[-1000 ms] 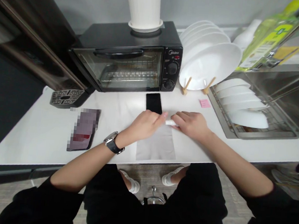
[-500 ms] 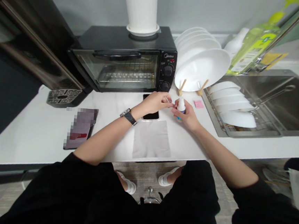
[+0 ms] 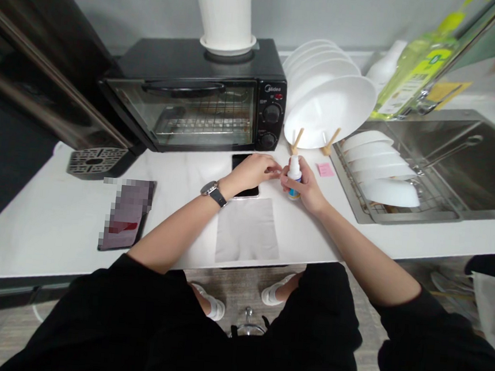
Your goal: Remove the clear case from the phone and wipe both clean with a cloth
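My right hand [image 3: 306, 186] is closed around a small white spray bottle [image 3: 295, 169] with a blue label, held upright above the counter. My left hand [image 3: 256, 170], with a watch [image 3: 213, 192] on its wrist, reaches over a black-screened phone [image 3: 250, 192]. Its loosely curved fingers are apart, their tips close to the bottle, and I see nothing between them. The hand hides the middle of the phone. A thin grey cloth [image 3: 248, 232] lies flat in front of the phone, near the counter's edge.
A black toaster oven [image 3: 202, 112] stands behind my hands. White plates [image 3: 329, 112] lean in a rack beside it. Pink sticky notes [image 3: 326, 169] lie right of the bottle. Bowls [image 3: 392, 192] sit by the sink [image 3: 461, 169]. A tablet-like device [image 3: 127, 215] lies at left.
My left fingers have loosened from a pinch on a small pale piece, which I no longer see. The right hand still holds the bottle. The whole view has shifted slightly.
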`<state>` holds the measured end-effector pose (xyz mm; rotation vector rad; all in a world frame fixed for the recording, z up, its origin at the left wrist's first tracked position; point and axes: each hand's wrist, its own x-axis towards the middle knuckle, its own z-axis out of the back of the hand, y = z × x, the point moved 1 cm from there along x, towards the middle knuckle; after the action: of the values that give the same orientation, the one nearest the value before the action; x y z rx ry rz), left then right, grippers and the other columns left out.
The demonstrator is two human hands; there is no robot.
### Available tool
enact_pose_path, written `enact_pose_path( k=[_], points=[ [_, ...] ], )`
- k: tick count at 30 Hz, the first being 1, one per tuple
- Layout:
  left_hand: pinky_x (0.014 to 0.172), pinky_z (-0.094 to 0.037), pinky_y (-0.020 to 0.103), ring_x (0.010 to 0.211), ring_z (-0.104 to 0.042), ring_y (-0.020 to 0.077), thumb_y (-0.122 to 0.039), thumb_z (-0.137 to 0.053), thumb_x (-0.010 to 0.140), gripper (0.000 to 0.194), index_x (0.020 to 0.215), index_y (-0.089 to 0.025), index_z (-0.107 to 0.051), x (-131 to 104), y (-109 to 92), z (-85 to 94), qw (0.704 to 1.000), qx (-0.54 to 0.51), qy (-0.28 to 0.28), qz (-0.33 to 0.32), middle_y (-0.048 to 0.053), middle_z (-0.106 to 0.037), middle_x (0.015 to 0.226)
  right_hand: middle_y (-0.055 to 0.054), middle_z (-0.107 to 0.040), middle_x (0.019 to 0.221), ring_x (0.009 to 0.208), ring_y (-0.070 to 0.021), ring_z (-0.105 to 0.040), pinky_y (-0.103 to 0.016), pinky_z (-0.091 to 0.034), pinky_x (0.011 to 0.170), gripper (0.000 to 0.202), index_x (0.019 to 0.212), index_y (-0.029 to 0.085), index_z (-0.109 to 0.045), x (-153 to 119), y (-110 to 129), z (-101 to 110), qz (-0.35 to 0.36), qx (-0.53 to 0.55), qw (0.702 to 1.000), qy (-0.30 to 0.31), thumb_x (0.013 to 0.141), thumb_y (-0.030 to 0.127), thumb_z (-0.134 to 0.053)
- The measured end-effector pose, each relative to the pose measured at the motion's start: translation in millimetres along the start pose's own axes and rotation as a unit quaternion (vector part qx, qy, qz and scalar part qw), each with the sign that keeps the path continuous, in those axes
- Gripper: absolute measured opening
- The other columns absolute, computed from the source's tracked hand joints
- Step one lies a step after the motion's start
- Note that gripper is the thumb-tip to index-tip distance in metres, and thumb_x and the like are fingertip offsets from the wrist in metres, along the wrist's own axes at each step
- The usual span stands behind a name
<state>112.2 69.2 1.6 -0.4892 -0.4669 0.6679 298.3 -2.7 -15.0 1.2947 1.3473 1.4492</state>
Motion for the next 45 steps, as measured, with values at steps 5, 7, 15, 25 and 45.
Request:
enact_pose_path(
  k=[5, 7, 15, 25, 45],
  points=[
    [0.105, -0.056, 0.037, 0.117, -0.075, 0.0246, -0.028, -0.083, 0.100, 0.033, 0.131, -0.016, -0.081, -12.4, -8.3, 16.9, 0.999, 0.023, -0.025, -0.032, 0.013, -0.080, 0.130, 0.008, -0.059, 0.087, 0.061, -0.0074, -0.052, -0.026, -0.046, 0.059, 0.061, 0.103, 0.029, -0.040, -0.8, -0.2, -0.2, 0.010, 0.015, 1.000, 0.006, 0.082, 0.059, -0.088],
    [0.105, -0.057, 0.036, 0.114, -0.075, 0.0221, -0.028, -0.081, 0.101, 0.033, 0.133, -0.018, -0.080, -21.0, -10.0, 27.6, 0.997, 0.025, -0.059, -0.036, 0.011, -0.080, 0.131, 0.008, -0.059, 0.092, 0.062, -0.0069, -0.054, -0.026, -0.048, 0.060, 0.063, 0.103, 0.029, -0.038, 0.0, -0.2, 1.2, 0.015, 0.014, 1.000, 0.004, 0.083, 0.060, -0.089],
    [0.112, -0.057, 0.038, 0.118, -0.075, 0.0219, -0.024, -0.071, 0.103, 0.026, 0.126, -0.022, -0.082, -73.7, 1.0, 62.7, 0.995, 0.014, -0.092, 0.025, 0.009, -0.081, 0.130, 0.005, -0.066, 0.088, 0.074, -0.0082, -0.067, -0.023, -0.056, 0.074, 0.053, 0.101, 0.024, -0.048, -30.0, 17.6, -13.2, -0.013, -0.012, 0.997, 0.074, 0.093, 0.062, -0.084],
    [0.099, -0.059, 0.037, 0.113, -0.077, 0.0241, -0.026, -0.053, 0.111, 0.035, 0.131, -0.024, -0.081, -90.6, 11.8, 49.6, 0.974, 0.145, -0.166, 0.044, 0.007, -0.082, 0.124, 0.014, -0.057, 0.068, 0.035, -0.0060, -0.042, -0.019, -0.045, 0.039, 0.081, 0.169, 0.032, -0.025, -47.8, 32.5, -35.8, -0.155, 0.122, 0.958, 0.209, 0.105, 0.065, -0.062],
    [0.094, -0.057, 0.040, 0.112, -0.075, 0.0273, -0.023, -0.050, 0.111, 0.037, 0.133, -0.024, -0.080, -93.3, 8.2, 56.5, 0.951, 0.227, -0.199, 0.062, 0.007, -0.083, 0.120, -0.005, -0.082, 0.111, 0.065, -0.0116, -0.062, -0.027, -0.038, 0.062, 0.044, 0.149, 0.028, -0.067, -49.3, 25.0, -37.8, 0.277, -0.597, 0.722, 0.211, 0.119, 0.044, -0.038]
  ],
)
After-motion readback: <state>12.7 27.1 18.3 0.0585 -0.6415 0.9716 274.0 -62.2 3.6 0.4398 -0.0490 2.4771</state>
